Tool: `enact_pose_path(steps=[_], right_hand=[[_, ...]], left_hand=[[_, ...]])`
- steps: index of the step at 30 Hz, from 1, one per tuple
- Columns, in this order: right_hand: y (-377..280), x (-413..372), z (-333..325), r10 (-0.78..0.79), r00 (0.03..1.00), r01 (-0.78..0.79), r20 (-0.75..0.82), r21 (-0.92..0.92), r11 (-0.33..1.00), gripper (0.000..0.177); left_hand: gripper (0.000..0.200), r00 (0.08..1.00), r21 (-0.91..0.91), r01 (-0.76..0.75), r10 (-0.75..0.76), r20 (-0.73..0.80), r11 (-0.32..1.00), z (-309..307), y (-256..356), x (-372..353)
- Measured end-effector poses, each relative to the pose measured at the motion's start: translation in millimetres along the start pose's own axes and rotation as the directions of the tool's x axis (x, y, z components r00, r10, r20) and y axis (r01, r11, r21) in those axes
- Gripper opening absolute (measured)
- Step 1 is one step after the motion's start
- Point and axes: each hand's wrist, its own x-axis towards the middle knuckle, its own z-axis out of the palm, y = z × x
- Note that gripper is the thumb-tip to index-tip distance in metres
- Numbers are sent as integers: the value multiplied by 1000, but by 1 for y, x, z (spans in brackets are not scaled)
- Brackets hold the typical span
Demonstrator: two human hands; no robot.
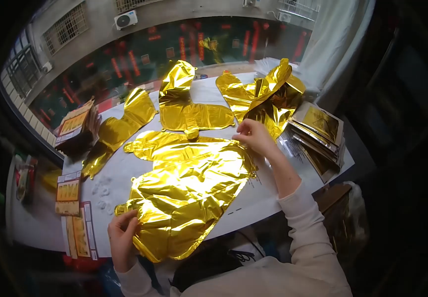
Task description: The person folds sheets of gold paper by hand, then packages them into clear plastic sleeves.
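The large gold foil sheet [189,183] is spread over the near middle of the tabletop [261,200]. One edge appears pinched by the right hand [241,136] toward the tabletop's centre; the left hand [124,232] is curled near the tabletop's front edge, and whether foil is gripped there cannot be told. Tearing could be caused by uneven pulling, slipping off the tabletop's front edge by slack hold.

The white worktop [261,208] bore gold foil balloons [189,183], stacked packets [318,126] at its right, printed cards [68,192] at its left.

A glossy, creased gold foil balloon [194,183] lies spread out limp across the white table [259,198].
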Motion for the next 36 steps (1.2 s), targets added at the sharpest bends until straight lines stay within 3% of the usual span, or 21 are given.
enact_pose_path(steps=[1, 4, 6, 8, 10, 12, 15, 25, 36], right_hand=[[8, 3, 2, -147, 984, 138, -103, -85, 987, 25], [-2, -1, -16, -16, 1000, 16, -25, 0, 1000, 20], [-5, -6, -21, 35, 998, -37, 43, 36, 999, 19], [-6, -8, -23, -273, 916, 314, 294, -99, 944, 21], [-9, -10, -19, -216, 918, 263, 332, -104, 959, 24], [-8, -8, -18, -227, 898, 326, 378, -224, 918, 31], [-6, -7, -20, -202, 906, 301, 372, -231, 925, 34], [3, -5, -17, -215, 925, 295, 314, -234, 926, 34], [-8, -8, -23, -163, 934, 258, 319, -283, 924, 39]], left_hand=[[25, 1000, 4, 1, -1, 7, 1000, 4, 11, -5], [24, 995, 33, 95, -96, 27, 995, 7, 30, -8], [29, 996, 146, -2, -11, 91, 989, -2, 17, -3], [30, 997, 145, -32, 21, 78, 989, -3, 7, -1], [32, 996, 142, -62, 53, 67, 988, -3, 6, 0], [37, 994, 169, -39, 21, 109, 985, -6, 7, 2], [38, 990, 211, -109, 86, 116, 971, -4, 9, 7], [35, 986, 156, -107, 85, 141, 982, -19, -2, 18], [29, 991, 197, -130, 119, 67, 972, -20, -12, 23]])
